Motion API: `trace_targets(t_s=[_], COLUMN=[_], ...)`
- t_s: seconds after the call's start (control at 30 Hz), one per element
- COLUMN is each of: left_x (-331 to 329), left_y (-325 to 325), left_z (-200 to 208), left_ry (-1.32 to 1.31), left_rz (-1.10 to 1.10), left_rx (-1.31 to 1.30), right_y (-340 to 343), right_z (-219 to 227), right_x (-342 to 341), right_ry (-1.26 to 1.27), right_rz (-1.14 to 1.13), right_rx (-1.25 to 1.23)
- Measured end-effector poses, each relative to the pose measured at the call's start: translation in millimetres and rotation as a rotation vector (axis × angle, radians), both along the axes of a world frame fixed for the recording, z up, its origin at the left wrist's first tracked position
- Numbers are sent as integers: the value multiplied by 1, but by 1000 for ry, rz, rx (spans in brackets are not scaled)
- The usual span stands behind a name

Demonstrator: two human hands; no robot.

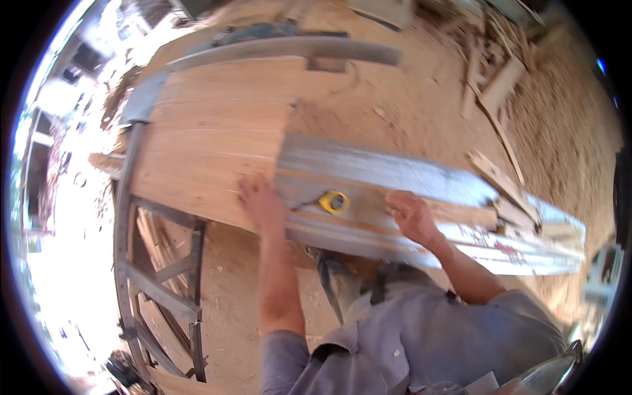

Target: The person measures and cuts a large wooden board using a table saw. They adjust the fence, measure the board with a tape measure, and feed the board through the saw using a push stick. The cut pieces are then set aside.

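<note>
My left hand [261, 203] lies with its fingers spread on the right-hand edge of a wide, pale wooden board [210, 125]. A grey metal-topped bench [355, 156] runs rightward from that edge. My right hand [411, 214] is curled closed above the bench, beside a strip of wood [461, 214]; whatever it grips, if anything, is too small and blurred to make out. Between my hands sits a yellow tape measure [334, 202], with a thin dark object [305, 205] trailing from its left side.
A dark metal frame [164, 289] stands at the lower left, below the board. A curved grey metal edge [283, 47] borders the board's far side. Wood offcuts [503, 187] lie at the bench's right end, and a scrap pile [494, 79] sits on the sandy ground at the far right.
</note>
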State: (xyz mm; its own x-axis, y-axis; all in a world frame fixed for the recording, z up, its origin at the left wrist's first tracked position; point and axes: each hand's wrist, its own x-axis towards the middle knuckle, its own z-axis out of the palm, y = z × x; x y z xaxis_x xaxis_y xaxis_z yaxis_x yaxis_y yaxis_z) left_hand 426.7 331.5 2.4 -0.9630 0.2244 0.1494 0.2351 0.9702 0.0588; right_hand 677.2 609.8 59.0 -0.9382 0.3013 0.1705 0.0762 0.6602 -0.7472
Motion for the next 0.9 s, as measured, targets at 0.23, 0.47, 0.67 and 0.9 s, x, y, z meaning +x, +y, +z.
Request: trace_targets(t_s=[0.23,0.47,0.67,0.9], left_x=[-4,-20,-45,-72], left_y=[18,1,-7,-32], left_z=[-24,-32,-9,5], left_ry=[92,172,56,101], left_rz=[199,119,189,215], left_rx=[-187,-164,-187,87], right_y=[60,99,122,112], right_z=[22,28,46,76], right_x=[187,223,163,108], right_ry=[-182,-387,-409,-322], right_rz=[-410,-601,-301,22], right_rx=[283,496,671,667])
